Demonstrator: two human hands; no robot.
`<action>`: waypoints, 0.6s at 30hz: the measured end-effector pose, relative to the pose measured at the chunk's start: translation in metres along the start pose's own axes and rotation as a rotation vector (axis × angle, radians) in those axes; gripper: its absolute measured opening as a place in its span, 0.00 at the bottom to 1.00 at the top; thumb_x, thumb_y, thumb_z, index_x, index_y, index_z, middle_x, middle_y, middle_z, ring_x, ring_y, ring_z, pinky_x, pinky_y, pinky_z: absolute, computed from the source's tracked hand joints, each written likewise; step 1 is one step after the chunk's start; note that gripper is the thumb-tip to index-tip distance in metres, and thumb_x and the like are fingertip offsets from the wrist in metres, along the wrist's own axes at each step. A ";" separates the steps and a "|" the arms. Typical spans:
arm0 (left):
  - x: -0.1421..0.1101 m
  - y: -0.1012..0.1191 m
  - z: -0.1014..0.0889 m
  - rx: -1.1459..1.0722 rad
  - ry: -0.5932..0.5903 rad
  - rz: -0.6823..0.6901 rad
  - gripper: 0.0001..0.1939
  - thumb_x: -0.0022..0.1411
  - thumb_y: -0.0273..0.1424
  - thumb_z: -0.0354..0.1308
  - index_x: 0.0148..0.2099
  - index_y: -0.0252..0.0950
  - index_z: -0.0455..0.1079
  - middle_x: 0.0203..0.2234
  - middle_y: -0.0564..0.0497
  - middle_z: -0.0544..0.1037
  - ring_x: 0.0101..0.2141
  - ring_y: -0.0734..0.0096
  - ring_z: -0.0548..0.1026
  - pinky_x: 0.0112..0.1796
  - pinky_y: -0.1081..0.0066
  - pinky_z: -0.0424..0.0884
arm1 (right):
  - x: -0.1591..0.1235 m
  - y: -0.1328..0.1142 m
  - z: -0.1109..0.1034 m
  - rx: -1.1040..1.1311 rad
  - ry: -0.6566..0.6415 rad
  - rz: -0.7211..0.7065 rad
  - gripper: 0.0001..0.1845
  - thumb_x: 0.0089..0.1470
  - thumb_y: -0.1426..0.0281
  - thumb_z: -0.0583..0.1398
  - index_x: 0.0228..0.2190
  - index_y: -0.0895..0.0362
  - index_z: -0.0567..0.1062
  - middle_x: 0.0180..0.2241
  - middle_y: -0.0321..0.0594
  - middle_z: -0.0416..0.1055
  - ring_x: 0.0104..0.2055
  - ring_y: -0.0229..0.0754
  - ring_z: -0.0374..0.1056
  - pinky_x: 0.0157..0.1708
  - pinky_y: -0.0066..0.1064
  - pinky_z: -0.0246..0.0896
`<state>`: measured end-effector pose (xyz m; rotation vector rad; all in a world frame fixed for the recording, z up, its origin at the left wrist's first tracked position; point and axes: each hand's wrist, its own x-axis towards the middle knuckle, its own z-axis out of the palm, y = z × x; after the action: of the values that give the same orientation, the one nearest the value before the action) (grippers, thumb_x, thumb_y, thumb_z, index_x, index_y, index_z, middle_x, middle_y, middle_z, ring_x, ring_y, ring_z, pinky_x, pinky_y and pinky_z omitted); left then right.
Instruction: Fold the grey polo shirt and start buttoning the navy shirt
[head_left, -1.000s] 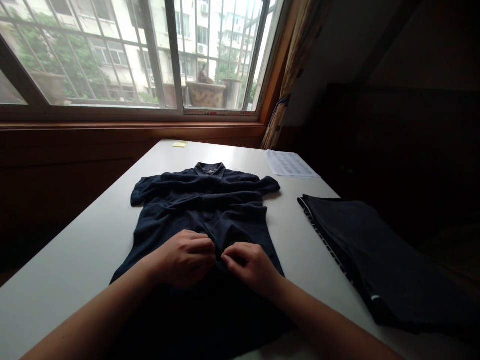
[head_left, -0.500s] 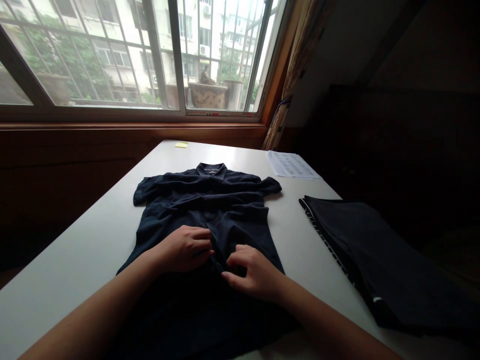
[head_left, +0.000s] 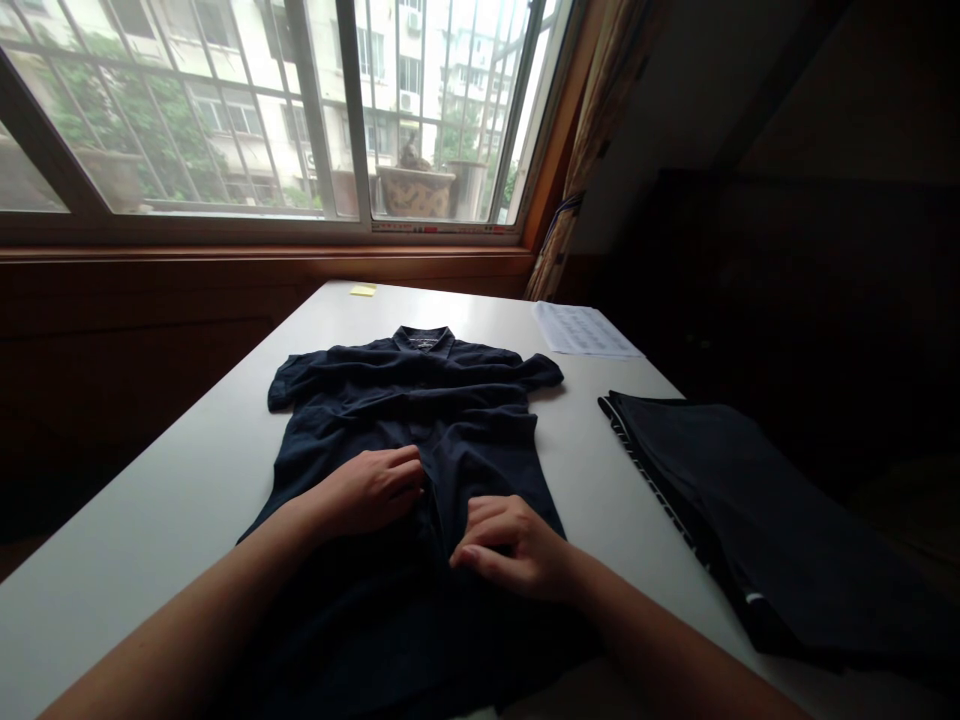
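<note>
A dark navy short-sleeved shirt (head_left: pixel 480 440) lies front up on the white table, its collar toward the window and its body wrinkled. Over the middle of its front, my left hand (head_left: pixel 379 488) is closed with the fingers curled at the button placket, pinching the shirt cloth. My right hand (head_left: pixel 510 545) rests just right of the placket, its fingers bent and the thumb close to the forefinger, at the cloth. Whether fabric sits between those right fingertips is hard to see. The shirt's lower part lies in deep shadow between my forearms.
The white table (head_left: pixel 172 480) stands below a barred window (head_left: pixel 225 110). Folded dark trousers (head_left: pixel 750 500) lie along its right side. Printed paper sheets (head_left: pixel 585 330) rest at the far right corner, and a yellow sticky note (head_left: pixel 363 290) at the far edge. A patterned curtain (head_left: pixel 559 235) hangs beside the window.
My right hand has shifted slightly down and right, away from the placket, its fingers curling more. My left hand has moved up slightly. The placket lies flatter between them.
</note>
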<state>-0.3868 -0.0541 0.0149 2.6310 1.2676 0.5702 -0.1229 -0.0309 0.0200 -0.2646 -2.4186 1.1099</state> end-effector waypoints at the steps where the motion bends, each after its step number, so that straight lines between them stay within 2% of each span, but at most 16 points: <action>1: 0.000 0.000 0.000 0.015 -0.005 0.000 0.03 0.67 0.28 0.54 0.38 0.37 0.67 0.37 0.51 0.72 0.30 0.74 0.72 0.30 0.74 0.67 | 0.000 0.002 -0.001 -0.007 0.026 0.023 0.15 0.64 0.66 0.56 0.34 0.57 0.82 0.26 0.40 0.77 0.30 0.40 0.69 0.35 0.33 0.64; 7: 0.000 -0.003 0.001 -0.023 -0.019 0.073 0.06 0.66 0.26 0.54 0.44 0.39 0.71 0.39 0.50 0.74 0.36 0.70 0.75 0.36 0.73 0.70 | -0.001 0.017 -0.012 -0.224 0.317 0.270 0.10 0.63 0.68 0.59 0.35 0.55 0.81 0.31 0.39 0.76 0.35 0.40 0.70 0.39 0.33 0.64; 9: -0.001 -0.004 0.001 -0.052 -0.021 0.085 0.06 0.65 0.28 0.57 0.45 0.39 0.71 0.41 0.49 0.75 0.39 0.68 0.75 0.40 0.73 0.71 | -0.002 0.026 -0.016 -0.322 0.366 0.340 0.08 0.62 0.68 0.60 0.36 0.55 0.80 0.34 0.39 0.75 0.38 0.42 0.70 0.42 0.35 0.65; 12: -0.002 -0.006 -0.001 -0.102 -0.059 0.072 0.12 0.60 0.33 0.65 0.46 0.39 0.70 0.44 0.48 0.74 0.41 0.66 0.75 0.40 0.72 0.72 | -0.005 0.041 -0.021 -0.480 0.354 0.387 0.08 0.57 0.69 0.63 0.40 0.54 0.78 0.40 0.42 0.72 0.44 0.46 0.68 0.48 0.40 0.65; 15: -0.004 -0.006 -0.006 -0.145 -0.097 0.030 0.24 0.54 0.35 0.71 0.52 0.41 0.69 0.48 0.48 0.73 0.41 0.65 0.76 0.38 0.72 0.72 | -0.009 0.051 -0.023 -0.585 0.336 0.389 0.17 0.54 0.69 0.66 0.47 0.53 0.75 0.44 0.44 0.70 0.48 0.50 0.66 0.51 0.45 0.65; 17: -0.005 -0.005 -0.008 -0.167 -0.118 -0.011 0.28 0.53 0.33 0.71 0.55 0.41 0.67 0.48 0.48 0.73 0.38 0.66 0.76 0.35 0.73 0.72 | -0.010 0.052 -0.024 -0.589 0.310 0.401 0.18 0.56 0.69 0.65 0.49 0.52 0.74 0.43 0.43 0.70 0.47 0.49 0.68 0.50 0.43 0.66; 18: -0.005 -0.005 -0.009 -0.179 -0.132 -0.026 0.27 0.54 0.32 0.70 0.54 0.41 0.67 0.47 0.49 0.73 0.37 0.67 0.77 0.33 0.74 0.71 | -0.010 0.051 -0.025 -0.577 0.285 0.411 0.16 0.57 0.70 0.64 0.48 0.53 0.74 0.42 0.43 0.70 0.46 0.48 0.69 0.48 0.41 0.67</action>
<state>-0.3966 -0.0549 0.0204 2.4577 1.1541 0.4732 -0.1034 0.0156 -0.0078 -1.0651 -2.4182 0.4403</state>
